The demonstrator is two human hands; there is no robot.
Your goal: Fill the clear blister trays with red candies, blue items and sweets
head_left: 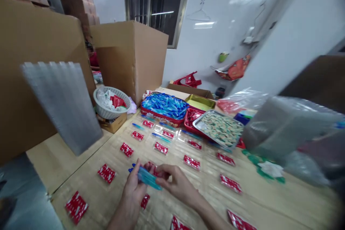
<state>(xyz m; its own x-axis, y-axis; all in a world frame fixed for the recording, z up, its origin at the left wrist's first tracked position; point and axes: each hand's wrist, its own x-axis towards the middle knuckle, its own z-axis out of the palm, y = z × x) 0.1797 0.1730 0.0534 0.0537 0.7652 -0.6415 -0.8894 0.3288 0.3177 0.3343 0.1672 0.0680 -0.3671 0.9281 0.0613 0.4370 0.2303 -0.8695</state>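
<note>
My left hand (133,187) is closed around a bundle of blue pen-like sticks (148,178), dark blue ends to the left and pale tips to the right. My right hand (172,179) has its fingers pinched at the bundle's right side; whether it grips a stick is hard to tell. Below and around both hands, clear plastic trays lie in rows on the wooden table, each with a red patterned packet (192,162). Some trays farther back also hold a blue stick (161,137). A red-rimmed tin (164,118) heaped with blue sticks stands at the back.
A silver tray (195,123) of small flat pieces overlaps a red container (185,124), near a gold tray (200,103). Stacked clear trays (63,104) and a white basket (111,114) stand left, before cardboard boxes (134,57). Plastic bags (285,125) are at the right.
</note>
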